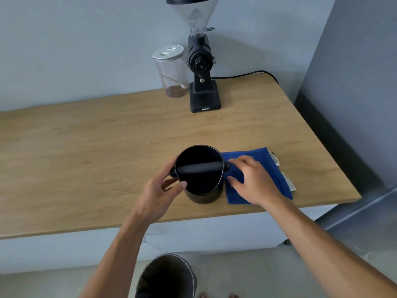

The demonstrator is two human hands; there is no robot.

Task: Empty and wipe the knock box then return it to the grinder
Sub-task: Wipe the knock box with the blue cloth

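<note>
Steadying the knock box [200,175] near the counter's [86,147] front edge with my left hand [160,191], my right hand [253,179] lies loose on the blue cloth [277,181]; box looks emptied, wiping and returning to the grinder [203,82] remain.

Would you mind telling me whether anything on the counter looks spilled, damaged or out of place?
Nothing stands out. The knock box stands upright beside the blue cloth, which lies flat; the grinder and jar stand upright at the back.

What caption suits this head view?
Left hand steadies knock box; right hand rests on blue cloth.
</note>
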